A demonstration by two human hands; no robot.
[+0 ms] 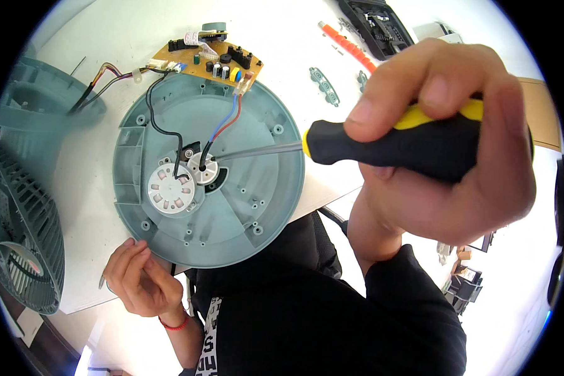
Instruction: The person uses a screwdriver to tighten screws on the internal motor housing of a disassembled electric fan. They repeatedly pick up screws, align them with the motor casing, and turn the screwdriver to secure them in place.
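My right hand is wrapped round the black and yellow handle of a screwdriver. Its metal shaft reaches left, and the tip meets a white round hub in the middle of a teal plastic disc-shaped base. Beside the hub sits a white slotted motor disc with a black cable. My left hand is at the base's lower left rim, its fingers curled together; whatever they hold, if anything, is hidden. A circuit board lies over the base's far edge, joined by red, blue and black wires.
A teal plastic housing and a slatted teal part lie on the left of the white table. At the far right are a black tool case, an orange rod and a small teal bracket.
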